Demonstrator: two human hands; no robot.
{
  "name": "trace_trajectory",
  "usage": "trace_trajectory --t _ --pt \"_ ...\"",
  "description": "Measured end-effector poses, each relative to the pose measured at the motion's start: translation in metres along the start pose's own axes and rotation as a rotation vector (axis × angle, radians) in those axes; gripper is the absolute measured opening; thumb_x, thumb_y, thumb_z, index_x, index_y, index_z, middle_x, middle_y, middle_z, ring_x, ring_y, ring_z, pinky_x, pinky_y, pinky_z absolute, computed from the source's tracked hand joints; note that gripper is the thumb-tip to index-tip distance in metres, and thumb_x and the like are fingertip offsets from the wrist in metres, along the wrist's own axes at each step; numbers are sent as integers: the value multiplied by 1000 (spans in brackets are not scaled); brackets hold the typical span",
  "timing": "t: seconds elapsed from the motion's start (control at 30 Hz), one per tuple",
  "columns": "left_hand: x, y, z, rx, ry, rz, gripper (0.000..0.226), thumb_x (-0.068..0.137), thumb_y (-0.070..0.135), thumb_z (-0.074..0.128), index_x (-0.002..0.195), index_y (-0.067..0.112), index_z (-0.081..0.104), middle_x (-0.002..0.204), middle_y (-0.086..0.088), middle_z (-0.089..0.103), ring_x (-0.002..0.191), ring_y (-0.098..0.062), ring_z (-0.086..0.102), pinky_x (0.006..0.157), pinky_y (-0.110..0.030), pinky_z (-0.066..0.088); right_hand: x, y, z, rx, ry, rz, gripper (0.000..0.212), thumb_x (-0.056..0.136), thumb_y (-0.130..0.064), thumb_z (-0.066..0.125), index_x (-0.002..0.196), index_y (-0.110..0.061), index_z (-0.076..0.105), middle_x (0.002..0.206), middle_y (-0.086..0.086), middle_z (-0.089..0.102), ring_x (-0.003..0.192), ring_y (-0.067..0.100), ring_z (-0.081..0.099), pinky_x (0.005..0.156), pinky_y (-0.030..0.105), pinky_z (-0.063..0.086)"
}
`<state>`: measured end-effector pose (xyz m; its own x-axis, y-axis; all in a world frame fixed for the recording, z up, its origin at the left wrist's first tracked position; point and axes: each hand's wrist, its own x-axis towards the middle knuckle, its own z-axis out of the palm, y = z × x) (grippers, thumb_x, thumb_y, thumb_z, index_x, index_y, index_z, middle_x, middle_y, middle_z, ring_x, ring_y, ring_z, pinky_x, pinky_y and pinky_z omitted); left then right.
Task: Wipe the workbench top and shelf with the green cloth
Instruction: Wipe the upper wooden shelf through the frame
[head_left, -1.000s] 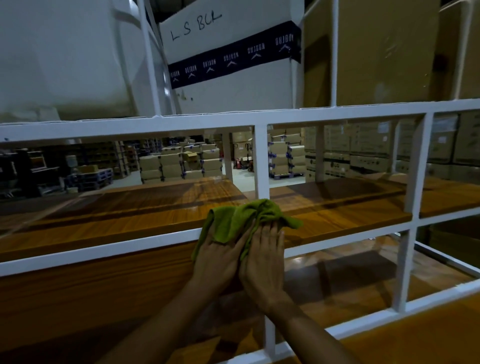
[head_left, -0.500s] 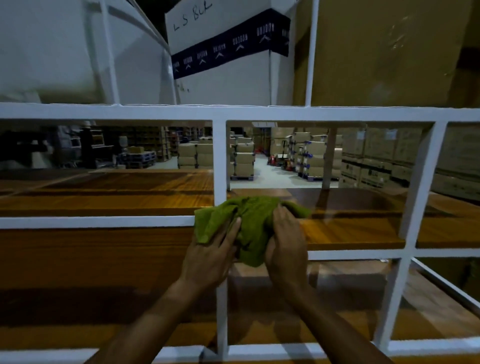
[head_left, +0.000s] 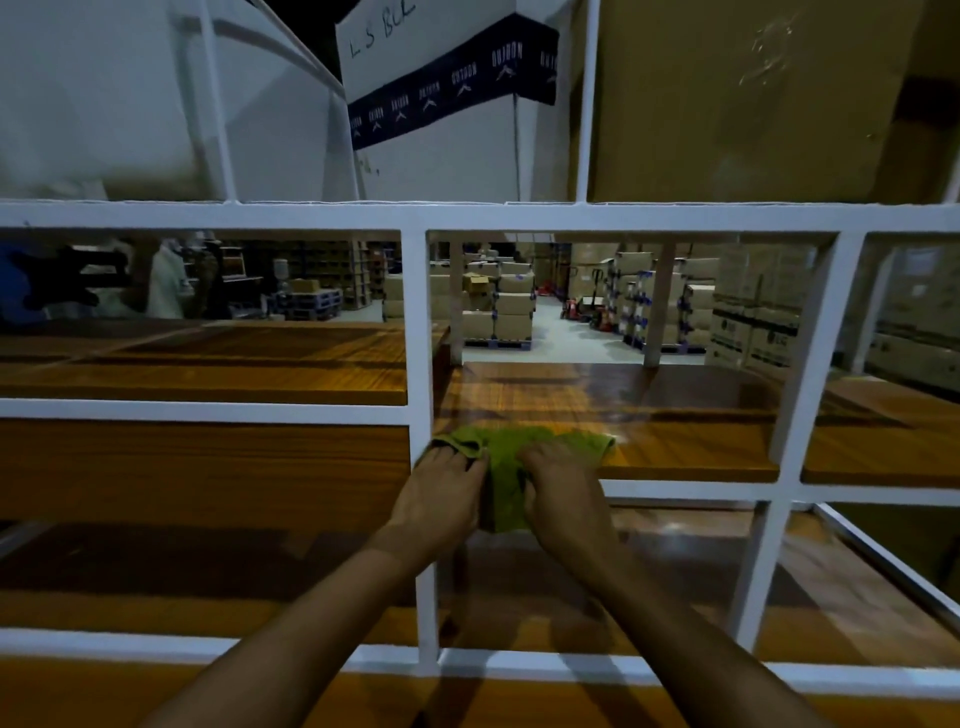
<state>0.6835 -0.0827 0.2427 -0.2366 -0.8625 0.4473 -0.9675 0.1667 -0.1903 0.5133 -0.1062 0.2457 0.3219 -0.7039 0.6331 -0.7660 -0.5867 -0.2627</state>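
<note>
The green cloth (head_left: 511, 457) lies bunched on the front edge of a wooden shelf (head_left: 675, 447) and hangs a little over the white front rail. My left hand (head_left: 441, 499) presses on the cloth's left end, beside a white upright post (head_left: 418, 338). My right hand (head_left: 563, 496) grips the cloth's right part. Both hands rest on the cloth side by side. Below them runs the wooden workbench top (head_left: 649, 582).
White metal frame bars (head_left: 467, 215) cross the view and split the shelf into bays. Large white and brown cartons (head_left: 727, 98) stand on the level above. Behind the shelf a warehouse floor holds stacked boxes on pallets (head_left: 498, 306).
The view has shifted left and closer. The cloth is now flatter and spread along the shelf's front edge, right of the post, with both hands still on it.
</note>
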Motion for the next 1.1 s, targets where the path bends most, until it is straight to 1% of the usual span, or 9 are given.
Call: trace_trajectory --t 0.07,0.2,0.3,0.4,0.47,0.57,0.77,0.87,1.1 --pt "-2 0 3 -37 34 13 57 93 24 55 147 13 40 134 -16 53 124 -33 47 109 -42 35 5 -3 5 -18 -33 -32 21 78 -8 49 84 -9 69 88 13 67 86 35 61 71 38 45" --pt "-3 -7 12 -143 171 130 50 87 17 69 134 11 55 123 -14 62 112 -32 60 98 -42 49 13 -2 16 -133 -59 -49 21 99 -24 50 100 -14 69 104 9 69 98 30 61 80 37 42" --pt "7 -11 7 -165 52 110 53 101 29 49 149 12 35 144 -13 47 130 -30 45 110 -39 34 12 -1 30 -275 -93 73 63 101 -49 18 124 -16 67 128 9 67 121 28 58 105 42 41" --pt "21 -12 6 -129 -95 95 57 105 38 37 153 11 25 152 -13 38 135 -30 38 112 -39 29 14 0 35 -325 -176 192 90 93 -56 -6 148 -14 51 155 11 48 146 28 40 123 46 20" --pt "29 -11 7 -136 -122 109 53 105 36 35 151 10 30 150 -13 40 131 -31 42 110 -40 32 18 -2 33 -309 -198 220 85 98 -55 -6 153 -15 45 161 11 41 151 27 31 125 46 13" --pt "40 -10 16 -136 -90 88 54 104 40 33 148 9 34 145 -15 46 125 -31 48 108 -41 34 36 6 31 -295 -298 192 61 110 -46 11 156 -17 38 166 9 31 155 25 23 125 45 12" --pt "55 -9 17 -179 -179 54 62 103 44 27 153 7 27 149 -18 42 130 -34 44 110 -42 31 72 25 28 -307 -529 92 54 112 -38 18 162 -19 25 171 7 17 157 23 15 125 47 14" --pt "59 -11 15 -197 -238 57 66 103 47 26 155 8 21 154 -18 35 136 -34 39 114 -43 27 70 22 23 -295 -515 66 53 112 -36 19 161 -19 27 171 5 18 157 21 16 125 43 14" --pt "38 0 19 -197 -103 136 66 102 48 32 154 8 25 156 -15 33 133 -32 41 111 -40 29 32 29 12 -245 -393 41 52 111 -42 22 160 -25 30 170 -2 22 156 18 17 124 38 14"
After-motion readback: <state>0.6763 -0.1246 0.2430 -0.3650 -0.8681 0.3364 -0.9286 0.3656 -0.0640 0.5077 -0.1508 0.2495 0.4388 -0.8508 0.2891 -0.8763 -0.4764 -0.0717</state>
